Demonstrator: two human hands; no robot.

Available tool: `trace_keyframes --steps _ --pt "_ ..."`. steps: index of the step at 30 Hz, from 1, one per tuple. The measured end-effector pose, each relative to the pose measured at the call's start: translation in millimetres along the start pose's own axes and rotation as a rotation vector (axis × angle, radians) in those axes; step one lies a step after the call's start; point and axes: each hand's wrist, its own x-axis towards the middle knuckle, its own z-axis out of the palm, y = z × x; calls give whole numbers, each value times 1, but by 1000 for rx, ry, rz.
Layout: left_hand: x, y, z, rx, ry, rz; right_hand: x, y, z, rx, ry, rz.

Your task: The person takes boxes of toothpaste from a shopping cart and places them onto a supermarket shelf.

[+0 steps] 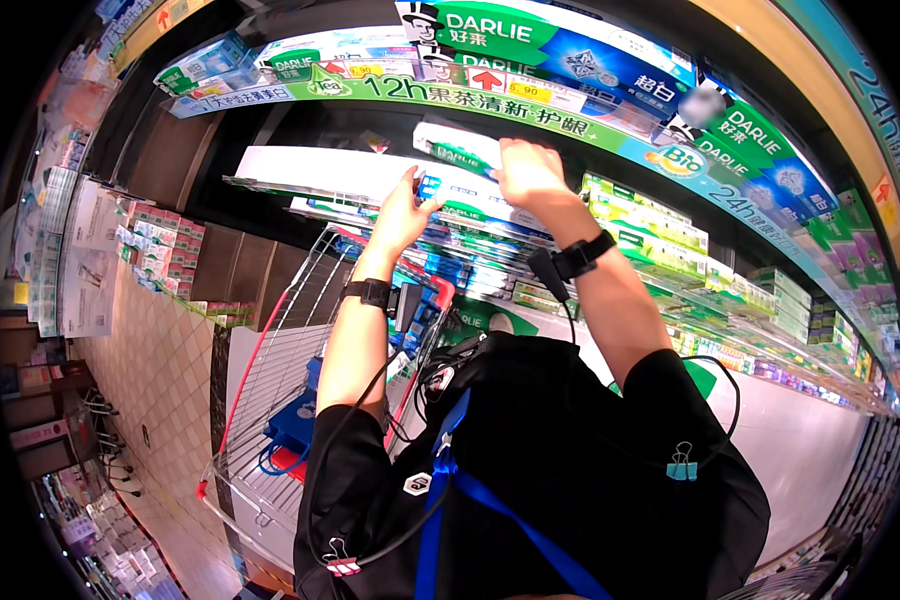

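My right hand (532, 171) grips the right end of a white and green Darlie toothpaste box (456, 146), held over a shelf just under the upper shelf's green price strip. To its left, my left hand (407, 212) is raised at the shelf's front, thumb and fingers apart, beside a row of white, blue and green Darlie boxes (461, 202). Whether its fingertips touch a box there is hard to tell. The white top of the shelf's left part (307, 166) extends away to the left.
A wire shopping cart (270, 375) with red edges stands below my left arm, a blue bag (292, 420) in it. Large Darlie boxes (555, 56) fill the shelf above. Yellow-green boxes (645, 217) stand at the right. Pink and white boxes (166, 244) are stacked at the left.
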Motion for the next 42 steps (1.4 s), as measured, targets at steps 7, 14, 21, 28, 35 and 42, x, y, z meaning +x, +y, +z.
trace_keyframes --steps 7,14,21,28,35,42 --pt "-3 0 -16 2 -13 8 -37 8 -4 -89 54 -203" --pt "1 1 -20 50 -94 12 -37 17 2 106 -121 -184" --pt "-5 17 -17 223 -29 21 -35 20 7 46 -156 -229" --pt "-6 0 -9 143 -25 32 -40 16 3 34 -166 -234" --pt "-6 6 -5 170 7 69 -41 22 3 -7 -144 -234" --pt "-2 -29 0 297 152 220 -36 22 15 -5 -84 -277"
